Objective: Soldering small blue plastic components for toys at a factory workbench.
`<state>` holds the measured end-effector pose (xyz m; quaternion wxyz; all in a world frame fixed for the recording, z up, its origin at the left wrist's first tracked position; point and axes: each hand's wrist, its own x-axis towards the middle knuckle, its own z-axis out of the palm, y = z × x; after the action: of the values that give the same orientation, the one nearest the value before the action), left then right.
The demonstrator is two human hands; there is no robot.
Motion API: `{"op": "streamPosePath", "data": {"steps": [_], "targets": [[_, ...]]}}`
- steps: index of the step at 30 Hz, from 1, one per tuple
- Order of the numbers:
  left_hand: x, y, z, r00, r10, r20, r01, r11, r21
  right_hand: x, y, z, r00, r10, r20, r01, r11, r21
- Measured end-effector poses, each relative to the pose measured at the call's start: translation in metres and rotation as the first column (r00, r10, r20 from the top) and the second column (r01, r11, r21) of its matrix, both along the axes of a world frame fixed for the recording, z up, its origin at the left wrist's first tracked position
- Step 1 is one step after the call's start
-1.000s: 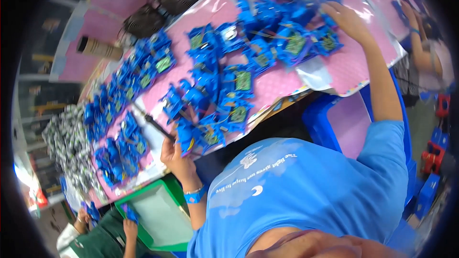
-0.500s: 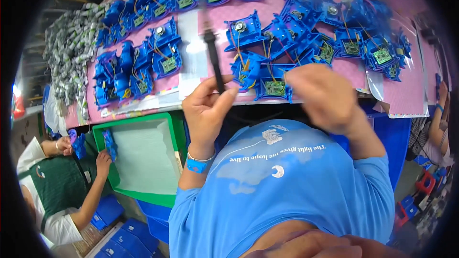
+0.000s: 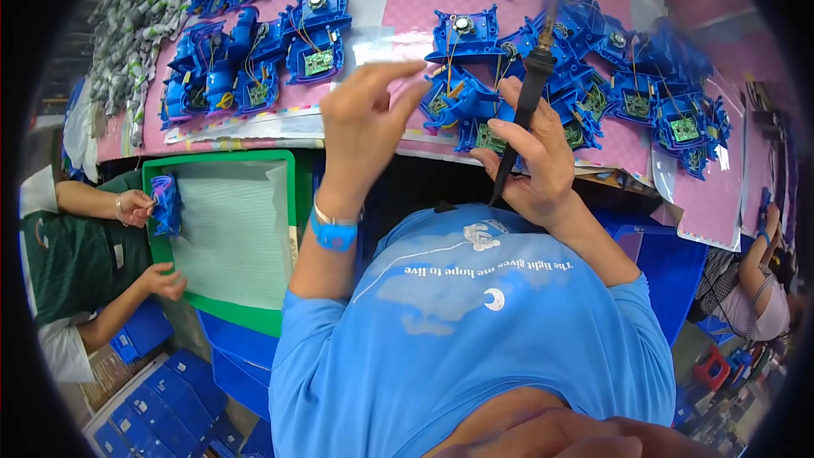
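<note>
right hand (image 3: 536, 163) curled round a black soldering iron (image 3: 524, 102), thumb and fingers wrapped on the lower grip, so closed tight on it; iron stands nearly upright, tilted a bit right, tip end blurred up over the blue housings (image 3: 475, 76) w/ green boards just beyond the knuckles. wrist bent back, forearm runs down-right to the blue sleeve. left hand (image 3: 365, 123) raised just left of the iron, index and another finger stretched toward the right, nearly reaching the closest housing; other fingers folded loosely. can't tell if anything thin is pinched between them, blur hides it. blue wristband (image 3: 332, 233) on that wrist, forearm upright, elbow down by the chest. both hands hover over the near edge of the pink mat (image 3: 398, 17), close together but not touching. more blue housings lie further out left of the left hand and well right of the right hand. down-left of the left arm sits a green tray (image 3: 292, 203) w/ a pale liner; a co-worker's hand (image 3: 136, 208) holds a blue part (image 3: 166, 203) at its far-left rim, their other hand (image 3: 165, 282) on the tray's lower-left edge. blue crates (image 3: 161, 407) below that.
</note>
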<state>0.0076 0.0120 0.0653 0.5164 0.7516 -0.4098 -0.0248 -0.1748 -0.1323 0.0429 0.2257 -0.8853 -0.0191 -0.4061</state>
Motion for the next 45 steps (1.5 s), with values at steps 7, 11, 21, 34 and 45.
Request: {"op": "streamPosePath", "data": {"steps": [7,11,21,34,45], "targets": [[0.049,-0.047,-0.025,0.971,-0.226,-0.084,0.238,0.951,0.199,-0.008,-0.021,-0.004,0.992,-0.075,-0.106,0.073,0.997,-0.020],[0.040,-0.042,-0.025,0.963,-0.260,-0.065,0.268,0.929,0.255,-0.008,-0.038,-0.005,0.992,-0.067,-0.109,0.064,0.997,-0.031],[-0.026,0.005,-0.017,0.922,0.015,0.387,-0.047,0.996,0.073,-0.002,-0.070,0.007,0.996,-0.043,-0.077,0.042,0.999,-0.022],[-0.018,0.017,-0.017,0.801,-0.008,0.599,-0.031,0.998,0.055,0.016,0.002,-0.008,0.986,0.089,-0.139,-0.073,0.991,0.116],[-0.005,0.019,-0.013,0.859,-0.079,0.506,-0.019,0.982,0.185,0.017,-0.003,-0.004,0.965,0.164,-0.207,-0.100,0.952,0.289]]}}
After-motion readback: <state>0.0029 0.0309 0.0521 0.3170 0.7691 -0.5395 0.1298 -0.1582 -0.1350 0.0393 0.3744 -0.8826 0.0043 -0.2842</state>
